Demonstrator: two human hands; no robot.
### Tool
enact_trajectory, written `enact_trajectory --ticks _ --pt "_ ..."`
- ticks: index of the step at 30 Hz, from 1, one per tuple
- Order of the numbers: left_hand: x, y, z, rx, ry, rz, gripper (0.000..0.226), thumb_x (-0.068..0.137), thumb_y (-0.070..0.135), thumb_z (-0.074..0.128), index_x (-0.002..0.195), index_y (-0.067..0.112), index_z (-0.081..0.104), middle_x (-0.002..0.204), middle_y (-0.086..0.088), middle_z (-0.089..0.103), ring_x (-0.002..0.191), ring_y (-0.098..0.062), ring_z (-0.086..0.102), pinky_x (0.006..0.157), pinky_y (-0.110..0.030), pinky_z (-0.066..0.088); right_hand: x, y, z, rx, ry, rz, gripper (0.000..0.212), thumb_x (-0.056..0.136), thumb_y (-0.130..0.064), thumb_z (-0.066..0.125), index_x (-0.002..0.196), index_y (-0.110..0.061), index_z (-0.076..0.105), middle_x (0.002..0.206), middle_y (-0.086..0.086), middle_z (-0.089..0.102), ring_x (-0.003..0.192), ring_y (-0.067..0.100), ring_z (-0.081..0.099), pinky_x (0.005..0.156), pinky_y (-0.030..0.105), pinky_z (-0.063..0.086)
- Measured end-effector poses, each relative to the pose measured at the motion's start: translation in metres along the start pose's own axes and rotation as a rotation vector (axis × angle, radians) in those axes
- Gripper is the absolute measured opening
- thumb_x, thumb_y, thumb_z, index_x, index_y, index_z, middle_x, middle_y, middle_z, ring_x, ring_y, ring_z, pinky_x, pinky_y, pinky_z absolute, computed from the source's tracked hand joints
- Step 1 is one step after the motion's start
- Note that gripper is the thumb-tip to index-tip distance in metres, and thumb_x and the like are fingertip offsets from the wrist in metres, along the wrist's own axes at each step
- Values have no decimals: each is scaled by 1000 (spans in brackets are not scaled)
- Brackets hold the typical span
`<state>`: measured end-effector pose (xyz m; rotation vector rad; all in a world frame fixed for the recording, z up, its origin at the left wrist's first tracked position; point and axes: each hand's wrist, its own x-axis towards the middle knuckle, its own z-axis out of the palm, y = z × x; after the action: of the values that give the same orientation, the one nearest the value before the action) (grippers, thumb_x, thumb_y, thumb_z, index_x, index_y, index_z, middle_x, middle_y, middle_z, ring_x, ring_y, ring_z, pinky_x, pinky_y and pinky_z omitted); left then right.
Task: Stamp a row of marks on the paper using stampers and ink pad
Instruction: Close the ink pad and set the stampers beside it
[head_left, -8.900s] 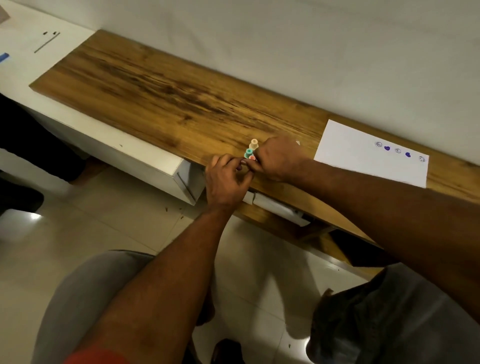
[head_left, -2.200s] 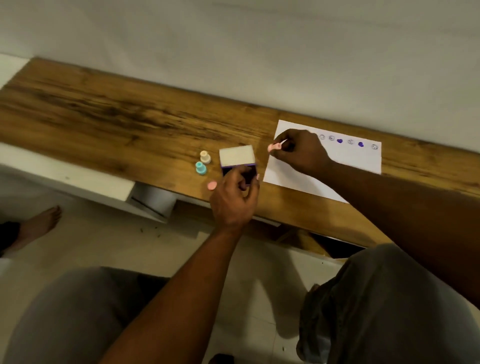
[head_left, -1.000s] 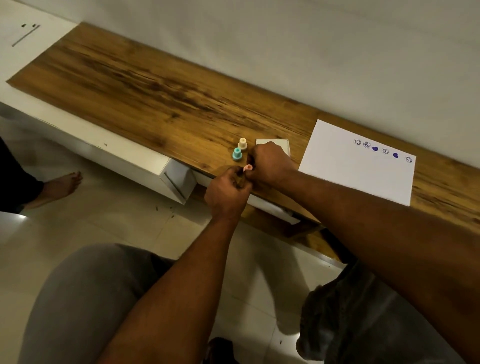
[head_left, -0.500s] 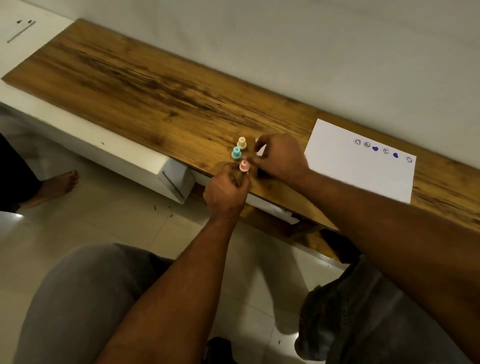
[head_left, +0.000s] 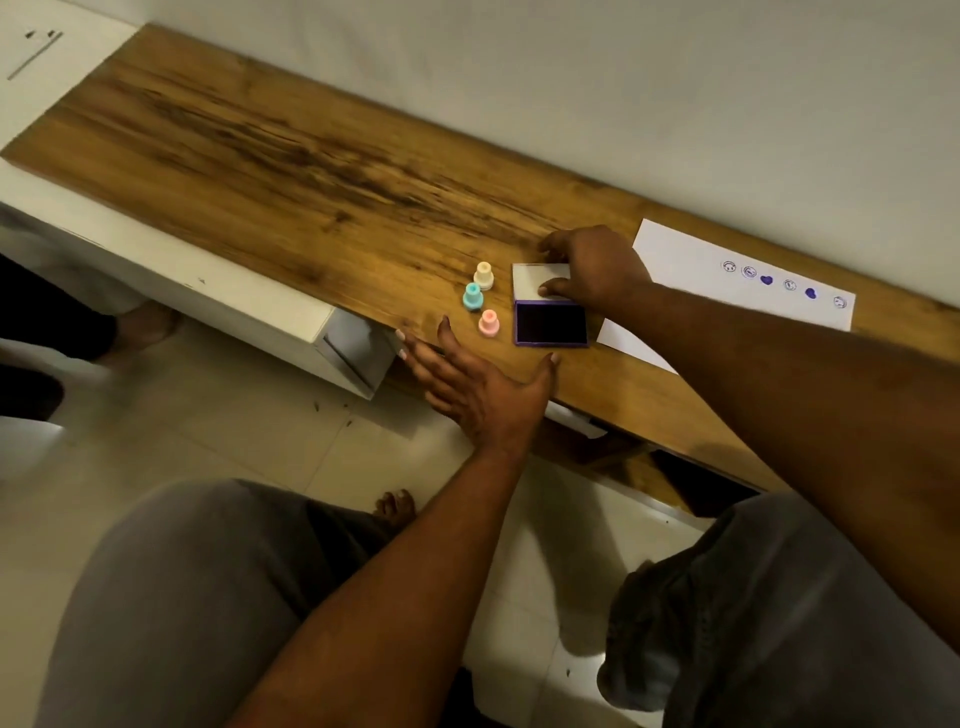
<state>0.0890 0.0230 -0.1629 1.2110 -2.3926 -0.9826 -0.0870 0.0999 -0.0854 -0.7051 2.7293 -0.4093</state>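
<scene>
On the wooden shelf (head_left: 270, 156) three small stampers stand upright in a tight cluster, all free of either hand: a teal stamper (head_left: 472, 297) furthest left, a cream stamper (head_left: 483, 275) just beyond it toward the wall, and a pink stamper (head_left: 489, 322) nearest the front edge. The left hand (head_left: 478, 387) hovers at that front edge with its fingers spread wide and flat, holding nothing; the pink stamper lies just ahead of its fingertips and slightly right, so this hand looks the nearer one for picking a stamper up. Just right of the pink stamper sits the purple ink pad (head_left: 551, 324), open, its dark inked face up and its long side running left to right. Its pale lid (head_left: 535, 280) lies on the far side, and the right hand (head_left: 592, 267) is curled over that lid, thumb on its near edge and fingers at its far edge, seemingly pinching it. Further right lies the white paper (head_left: 680, 254), its near corner tucked close by the pad, with a row of purple marks (head_left: 766, 280) of faces and hearts along its far right part and room left of them.
</scene>
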Motion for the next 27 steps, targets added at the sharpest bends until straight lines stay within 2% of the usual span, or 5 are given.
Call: enact_trajectory --ticks 11,19,22,25,27 --pt "-2 8 7 -65 -23 -20 147 57 83 79 167 23 1 173 -9 -21 161 -35 -10 121 -60 21 6 4 -1 42 -35 -6 46 92 -37 76 132 -18 67 129 6 68 116 24 63 98 38 55" --pt "-1 7 4 -72 -22 -23 148 56 83 80 167 24 1 173 -10 -21 161 -34 -7 121 -60 23 -1 1 -12 45 19 -65 35 97 -40 69 120 -15 76 118 6 71 107 23 63 80 31 48" --pt "0 7 4 -73 -20 -21 148 55 82 79 167 24 2 174 -10 -20 161 -34 -6 120 -60 23 -16 1 -11 109 15 -96 33 100 -41 65 119 -15 72 118 5 72 105 22 64 81 30 50" --pt "0 6 4 -63 -21 -15 148 54 82 79 167 23 2 174 -10 -20 161 -35 -4 120 -60 24 -34 3 -6 145 -43 -135 28 103 -41 60 120 -20 66 119 3 71 107 22 64 87 35 57" --pt "-1 6 4 -64 -7 -10 148 54 81 79 167 23 4 174 -10 -18 161 -35 -2 119 -59 26 -43 5 -2 139 -72 -162 24 104 -41 56 119 -24 61 116 2 70 105 22 65 83 37 58"
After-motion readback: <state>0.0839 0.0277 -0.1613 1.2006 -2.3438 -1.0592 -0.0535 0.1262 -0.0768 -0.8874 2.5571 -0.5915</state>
